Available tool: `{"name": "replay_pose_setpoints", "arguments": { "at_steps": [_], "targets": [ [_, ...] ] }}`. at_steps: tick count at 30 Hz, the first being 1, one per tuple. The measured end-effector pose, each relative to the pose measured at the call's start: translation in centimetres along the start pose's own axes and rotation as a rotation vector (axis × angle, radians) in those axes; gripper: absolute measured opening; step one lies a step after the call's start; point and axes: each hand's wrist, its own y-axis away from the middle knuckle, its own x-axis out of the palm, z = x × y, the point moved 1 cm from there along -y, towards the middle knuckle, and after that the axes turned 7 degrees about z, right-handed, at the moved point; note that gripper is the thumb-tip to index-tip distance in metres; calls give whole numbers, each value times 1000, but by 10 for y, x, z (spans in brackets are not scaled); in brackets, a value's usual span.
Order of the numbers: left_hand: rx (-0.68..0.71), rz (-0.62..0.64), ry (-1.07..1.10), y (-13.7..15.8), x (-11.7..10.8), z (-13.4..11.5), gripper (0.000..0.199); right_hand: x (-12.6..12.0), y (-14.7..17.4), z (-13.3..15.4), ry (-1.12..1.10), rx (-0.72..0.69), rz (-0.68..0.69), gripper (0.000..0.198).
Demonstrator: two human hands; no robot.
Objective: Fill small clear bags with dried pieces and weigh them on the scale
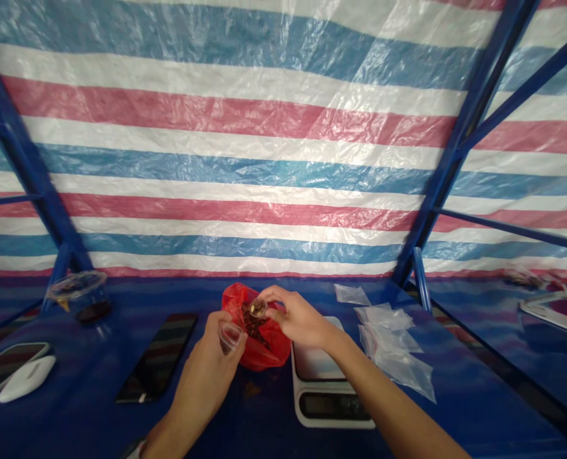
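A red plastic bag (272,356) lies open on the blue tabletop, with dark reddish-brown dried bits (253,328) inside. My right hand (300,315) pinches a small round clear cup (258,308) over the bag's mouth; some brownish-gold bits show in it. At the bag's left edge, my left hand (211,360) grips a small clear plastic container (230,336), whose contents I cannot make out. Beside the bag, partly under my right forearm, stands a white kitchen scale (307,411) with a dark display.
Several clear plastic bags (393,344) lie right of the scale. On the left are a black phone (161,357), a white rounded case (27,379), another phone (6,363) and a clear tub (80,296) with dark liquid. Blue metal posts (436,185) frame a striped tarp (240,153) behind.
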Motion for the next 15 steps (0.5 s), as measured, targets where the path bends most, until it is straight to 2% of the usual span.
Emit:
{"name": "replay_pose_setpoints", "arguments": {
  "at_steps": [3, 9, 12, 15],
  "targets": [
    [-24, 21, 11, -3, 4, -6, 23, 0, 0, 21, 26, -58, -1, 27],
    [3, -36, 44, -9, 12, -5, 28, 6, 1, 57, 352, -161, 52, 35],
    [8, -33, 65, -11, 13, -2, 32, 7, 0, 58, 334, -151, 41, 37],
    [7, -3, 102, -11, 13, 1, 31, 7, -1, 51, 226, -90, 13, 32]
  ]
}}
